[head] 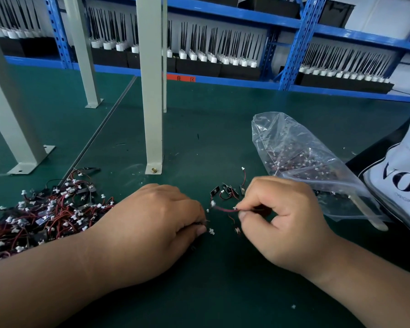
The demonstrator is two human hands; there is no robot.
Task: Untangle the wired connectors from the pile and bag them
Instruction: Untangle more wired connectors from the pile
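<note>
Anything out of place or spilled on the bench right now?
Minor only. A few white bits lie loose on the mat: one near the right forearm, more by the post base. One connector lies just beyond the small group by the right hand. No damage visible.

The left hand (152, 216) and right hand (282, 216) are bare. Behind each wrist, the left forearm (57, 275) and right forearm (369, 273) are uncovered.

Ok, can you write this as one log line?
left hand: pinches connector | right hand: pinches red wire | pile: tangled, left | bag: part filled, right
</note>
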